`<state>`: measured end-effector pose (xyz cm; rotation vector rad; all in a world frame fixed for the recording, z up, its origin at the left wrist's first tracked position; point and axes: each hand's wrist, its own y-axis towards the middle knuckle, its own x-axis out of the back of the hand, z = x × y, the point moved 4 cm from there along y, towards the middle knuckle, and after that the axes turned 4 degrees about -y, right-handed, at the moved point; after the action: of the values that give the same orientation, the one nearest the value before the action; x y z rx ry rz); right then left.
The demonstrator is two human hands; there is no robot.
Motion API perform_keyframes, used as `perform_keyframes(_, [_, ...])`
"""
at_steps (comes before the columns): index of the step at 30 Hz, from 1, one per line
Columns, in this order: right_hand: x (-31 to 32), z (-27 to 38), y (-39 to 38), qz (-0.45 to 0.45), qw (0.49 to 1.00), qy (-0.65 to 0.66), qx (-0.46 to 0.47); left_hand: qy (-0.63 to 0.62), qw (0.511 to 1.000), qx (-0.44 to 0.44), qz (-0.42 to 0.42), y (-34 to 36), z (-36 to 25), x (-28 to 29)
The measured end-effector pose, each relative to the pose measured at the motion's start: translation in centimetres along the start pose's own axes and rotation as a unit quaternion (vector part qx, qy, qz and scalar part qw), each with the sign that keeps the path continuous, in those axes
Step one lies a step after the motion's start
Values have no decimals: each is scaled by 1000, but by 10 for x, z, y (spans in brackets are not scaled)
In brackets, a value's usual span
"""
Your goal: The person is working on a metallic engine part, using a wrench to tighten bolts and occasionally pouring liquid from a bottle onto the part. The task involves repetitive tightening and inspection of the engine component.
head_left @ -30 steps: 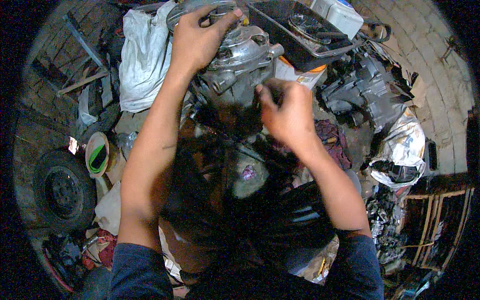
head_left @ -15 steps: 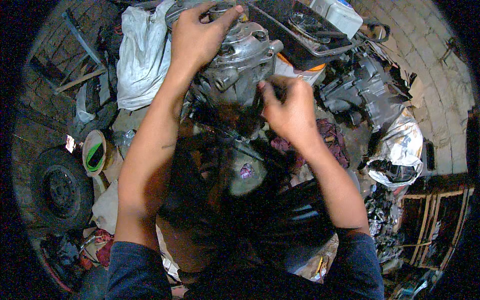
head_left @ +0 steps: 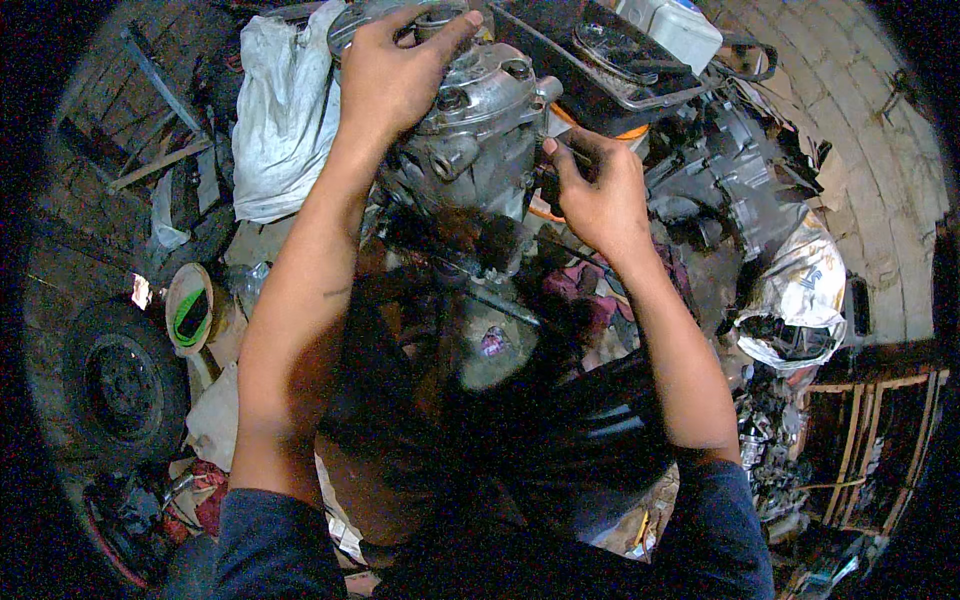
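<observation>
metal casing (head_left: 487,95): part hidden by left grip (head_left: 388,82) | right grip (head_left: 606,192): contents unclear (shadowed) | black tray (head_left: 600,112): cropped above

The floor (head_left: 492,374) carries a tyre (head_left: 125,383) at left, a pale sack (head_left: 285,125) at far left, a dark red cloth (head_left: 588,292) mid-scene, and grey metal casings (head_left: 730,175) at far right.

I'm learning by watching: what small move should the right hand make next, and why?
I'd probably ease the right hand leftward onto the metal housing: it hangs close by the housing's right side, contact unclear, while the left hand is up at the housing's top.
</observation>
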<state>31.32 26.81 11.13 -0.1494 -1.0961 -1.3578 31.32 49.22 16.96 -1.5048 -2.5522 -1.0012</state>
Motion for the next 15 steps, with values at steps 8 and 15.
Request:
perform_keyframes(8, [11, 5, 2, -56, 998, 18, 20, 6, 1000, 23, 14, 0, -2, -1])
perform_keyframes(15, [2, 16, -2, 8, 998, -43, 52, -29, 999, 26, 20, -4, -8, 3])
